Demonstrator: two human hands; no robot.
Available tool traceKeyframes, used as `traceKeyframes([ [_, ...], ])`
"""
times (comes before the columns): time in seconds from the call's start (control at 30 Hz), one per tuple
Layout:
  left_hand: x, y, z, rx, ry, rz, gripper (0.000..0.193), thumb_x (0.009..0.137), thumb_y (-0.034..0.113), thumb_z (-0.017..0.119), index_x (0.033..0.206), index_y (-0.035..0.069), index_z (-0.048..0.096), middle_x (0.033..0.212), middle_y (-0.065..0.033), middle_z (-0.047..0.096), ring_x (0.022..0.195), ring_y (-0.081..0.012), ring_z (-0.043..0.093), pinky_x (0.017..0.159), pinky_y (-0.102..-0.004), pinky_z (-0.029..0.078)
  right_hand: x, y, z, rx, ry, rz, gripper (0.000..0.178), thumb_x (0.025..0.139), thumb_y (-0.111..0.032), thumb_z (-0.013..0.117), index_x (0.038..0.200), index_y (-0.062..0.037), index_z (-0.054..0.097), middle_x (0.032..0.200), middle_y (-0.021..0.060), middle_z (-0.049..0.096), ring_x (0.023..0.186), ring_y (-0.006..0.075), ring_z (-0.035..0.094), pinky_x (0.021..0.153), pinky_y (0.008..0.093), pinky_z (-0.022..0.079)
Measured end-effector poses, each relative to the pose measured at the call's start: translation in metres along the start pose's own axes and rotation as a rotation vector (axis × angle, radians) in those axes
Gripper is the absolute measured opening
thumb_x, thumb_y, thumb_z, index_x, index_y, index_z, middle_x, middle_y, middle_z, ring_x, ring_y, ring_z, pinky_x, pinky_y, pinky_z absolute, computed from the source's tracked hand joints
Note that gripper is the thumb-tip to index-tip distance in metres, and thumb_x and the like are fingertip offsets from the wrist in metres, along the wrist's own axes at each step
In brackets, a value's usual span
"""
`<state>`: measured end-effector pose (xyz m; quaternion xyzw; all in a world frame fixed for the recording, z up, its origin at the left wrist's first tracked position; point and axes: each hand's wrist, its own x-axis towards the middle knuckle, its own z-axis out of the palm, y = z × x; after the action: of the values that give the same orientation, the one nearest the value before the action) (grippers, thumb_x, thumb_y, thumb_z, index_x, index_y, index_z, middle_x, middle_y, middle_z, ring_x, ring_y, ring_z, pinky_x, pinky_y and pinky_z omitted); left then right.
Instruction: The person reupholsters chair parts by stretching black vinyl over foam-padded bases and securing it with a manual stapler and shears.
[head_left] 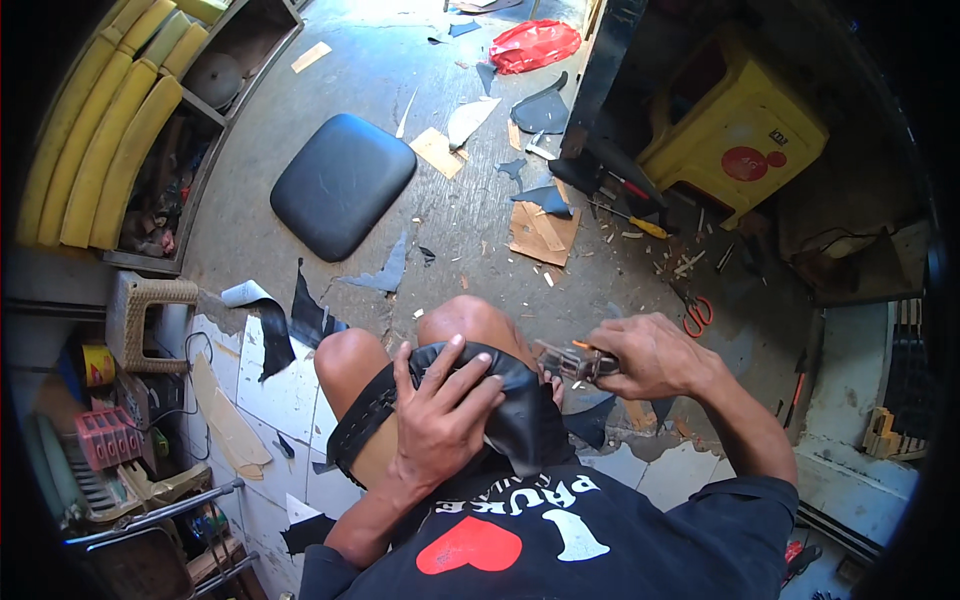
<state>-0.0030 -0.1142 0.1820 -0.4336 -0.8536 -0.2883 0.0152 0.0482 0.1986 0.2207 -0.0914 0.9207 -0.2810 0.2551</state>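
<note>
On my lap lies a seat panel: a tan board (376,447) with black leather-like covering (515,400) drawn over its edges. A row of small staples or stitches runs along the folded black edge strip (358,428). My left hand (446,412) lies across the panel, fingers spread and pressing on the covering, thumb hidden. In my right hand (650,358) is a metal hand tool (578,362), which looks like a staple gun. Its front end is close to the panel's right side; whether it touches cannot be made out.
A finished black seat cushion (343,186) lies on the floor ahead. Scattered about are leather scraps, cardboard pieces (543,233), a yellow-handled screwdriver (648,228) and orange-handled scissors (697,316). A yellow plastic stool (735,130) stands far right; a shelf with yellow foam pads (120,150) stands left.
</note>
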Motion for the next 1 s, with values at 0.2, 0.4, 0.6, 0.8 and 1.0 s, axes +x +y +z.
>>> traceKeyframes([
  [0.2, -0.007, 0.000, 0.016, -0.033, 0.125, -0.043, 0.019, 0.088, 0.003, 0.081, 0.106, 0.006, 0.078, 0.117, -0.0080, 0.074, 0.126, -0.0286, 0.069, 0.119, -0.0667, 0.032, 0.018, -0.012, -0.010, -0.034, -0.049, -0.191, 0.031, 0.086, -0.031, 0.075, 0.100, -0.0037, 0.069, 0.091, 0.0176, 0.073, 0.089, 0.0440, 0.071, 0.078, 0.0530, 0.056],
  [0.4, -0.011, 0.002, 0.019, -0.036, 0.142, 0.000, 0.018, 0.088, 0.003, 0.081, 0.106, 0.003, 0.078, 0.117, -0.0084, 0.073, 0.124, -0.0270, 0.070, 0.121, -0.0683, 0.031, 0.043, -0.017, -0.014, -0.289, -0.164, -0.284, 0.033, 0.079, -0.030, 0.079, 0.097, -0.0051, 0.067, 0.091, 0.0137, 0.072, 0.086, 0.0369, 0.072, 0.073, 0.0506, 0.057],
  [0.6, -0.016, 0.000, 0.025, 0.013, 0.168, 0.020, 0.017, 0.087, 0.002, 0.081, 0.104, 0.002, 0.078, 0.113, -0.0090, 0.071, 0.123, -0.0271, 0.071, 0.123, -0.0689, 0.030, 0.063, -0.021, -0.001, -0.366, -0.231, -0.280, 0.036, 0.077, -0.036, 0.079, 0.095, -0.0061, 0.069, 0.090, 0.0125, 0.073, 0.087, 0.0336, 0.074, 0.074, 0.0479, 0.057],
  [0.8, -0.016, -0.017, 0.006, -0.123, 0.082, 0.038, 0.042, 0.089, 0.037, 0.083, 0.119, 0.008, 0.076, 0.122, -0.0064, 0.070, 0.128, -0.0285, 0.068, 0.124, -0.0773, 0.012, 0.045, -0.012, -0.005, -0.169, -0.036, -0.239, 0.027, 0.081, -0.030, 0.075, 0.094, -0.0072, 0.069, 0.090, 0.0130, 0.071, 0.088, 0.0370, 0.072, 0.073, 0.0479, 0.056],
  [1.0, -0.012, 0.016, -0.017, -0.006, -0.297, 0.216, 0.072, 0.079, 0.064, 0.077, 0.144, 0.035, 0.066, 0.148, -0.0039, 0.059, 0.155, -0.0304, 0.039, 0.121, -0.0814, -0.006, -0.003, 0.009, 0.006, 0.117, 0.083, 0.069, 0.028, 0.088, -0.025, 0.071, 0.105, -0.0033, 0.070, 0.091, 0.0221, 0.072, 0.091, 0.0444, 0.070, 0.077, 0.0513, 0.055],
])
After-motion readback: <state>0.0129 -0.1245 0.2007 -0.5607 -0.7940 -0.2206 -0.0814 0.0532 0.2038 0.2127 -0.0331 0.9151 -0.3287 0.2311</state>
